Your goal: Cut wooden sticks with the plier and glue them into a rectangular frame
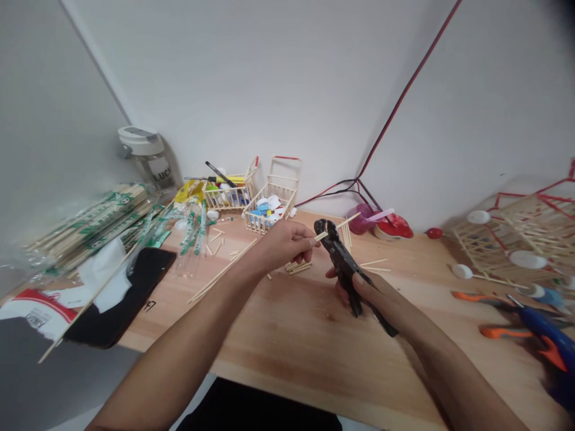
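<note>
While the left hand (294,244) presents a thin wooden stick (349,219), the right hand (376,297) operates a black hand tool (338,256) above the counter (287,341). From where I stand, the work appears partway along.

Completed, as far as visible: 2 small stick-built baskets (258,222) (224,200) stand filled near the counter's back edge, and short pieces (218,231) lie on the counter in front of them. Remaining: the stick at the tool does not appear severed; longer sticks (220,274) lie left of centre, and packaged sticks (105,224) lie at the counter's left side, apparently unused.

Position of the stick: raised above the counter, right of the left hand. Its near end sits between the left thumb and index finger, which are closed on it; whether they pinch more than 1 stick, I cannot tell. It crosses the tool's head, and its far end points toward the back right. The right fingers are wrapped around the handles, below the stick and apart from it. Jaw closure cannot be determined.
</note>
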A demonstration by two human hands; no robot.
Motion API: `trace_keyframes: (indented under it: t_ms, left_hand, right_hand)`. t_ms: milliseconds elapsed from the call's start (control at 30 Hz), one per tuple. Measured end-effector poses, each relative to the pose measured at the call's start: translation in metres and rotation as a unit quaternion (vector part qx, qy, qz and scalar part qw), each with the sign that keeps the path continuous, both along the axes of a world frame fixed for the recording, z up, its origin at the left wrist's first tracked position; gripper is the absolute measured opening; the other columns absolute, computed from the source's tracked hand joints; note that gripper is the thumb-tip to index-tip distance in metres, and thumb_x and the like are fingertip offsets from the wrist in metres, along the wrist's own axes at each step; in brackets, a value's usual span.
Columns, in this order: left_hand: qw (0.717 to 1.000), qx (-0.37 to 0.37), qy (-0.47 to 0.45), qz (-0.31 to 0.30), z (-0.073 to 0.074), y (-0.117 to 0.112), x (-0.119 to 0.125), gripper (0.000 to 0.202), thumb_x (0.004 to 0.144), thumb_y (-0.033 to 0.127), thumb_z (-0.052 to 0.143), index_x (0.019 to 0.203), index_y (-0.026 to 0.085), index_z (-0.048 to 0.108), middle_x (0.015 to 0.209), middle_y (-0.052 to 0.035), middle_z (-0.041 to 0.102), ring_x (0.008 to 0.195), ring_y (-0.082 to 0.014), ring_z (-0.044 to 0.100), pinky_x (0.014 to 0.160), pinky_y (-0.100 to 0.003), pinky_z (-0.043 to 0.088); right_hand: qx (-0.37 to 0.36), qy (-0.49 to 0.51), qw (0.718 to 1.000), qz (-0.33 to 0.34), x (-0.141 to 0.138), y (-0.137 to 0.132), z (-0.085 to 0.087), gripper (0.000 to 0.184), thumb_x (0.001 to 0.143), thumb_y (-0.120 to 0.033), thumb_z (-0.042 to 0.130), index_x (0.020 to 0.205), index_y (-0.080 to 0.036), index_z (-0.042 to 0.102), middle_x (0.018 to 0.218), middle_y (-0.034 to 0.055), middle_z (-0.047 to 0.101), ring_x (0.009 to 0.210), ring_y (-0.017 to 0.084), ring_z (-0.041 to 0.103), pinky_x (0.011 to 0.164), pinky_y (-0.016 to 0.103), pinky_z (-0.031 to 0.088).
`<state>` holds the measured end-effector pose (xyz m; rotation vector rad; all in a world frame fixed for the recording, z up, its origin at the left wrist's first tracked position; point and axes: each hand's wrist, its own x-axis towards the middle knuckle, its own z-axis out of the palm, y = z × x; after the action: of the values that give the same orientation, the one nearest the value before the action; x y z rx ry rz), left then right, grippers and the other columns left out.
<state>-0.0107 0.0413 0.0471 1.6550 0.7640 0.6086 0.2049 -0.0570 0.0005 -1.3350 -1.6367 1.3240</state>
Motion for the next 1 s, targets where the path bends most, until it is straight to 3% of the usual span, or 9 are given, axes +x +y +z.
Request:
trace_keyframes:
  t_ms: [700, 1000]
  left_hand:
    - [0.997, -0.066, 0.013, 0.029, 0.0041, -0.0043, 0.0046, 0.013, 0.081, 0.014, 0.056, 0.07, 0.009, 0.062, 0.05, 0.0018, 0.058, 0.038, -0.0036, 0.044, 0.039, -0.015, 0.035]
    - [0.999, -0.038, 0.025, 0.024, 0.0023, -0.003, 0.0026, 0.014, 0.078, 0.015, 0.057, 0.065, 0.01, 0.061, 0.049, 0.0007, 0.059, 0.038, -0.0043, 0.044, 0.039, -0.016, 0.034]
  right_hand:
    - [0.011, -0.019, 1.0, -0.011, -0.0065, 0.0019, 0.0005, 0.047, 0.092, -0.058, 0.038, 0.108, -0.017, 0.053, 0.062, -0.0019, 0.049, 0.052, 0.012, 0.043, 0.049, 0.025, 0.034]
    - [0.001, -0.035, 0.999, -0.017, -0.0063, 0.0009, 0.0029, 0.051, 0.09, -0.06, 0.041, 0.11, -0.015, 0.056, 0.065, -0.0006, 0.05, 0.053, 0.013, 0.045, 0.048, 0.025, 0.035]
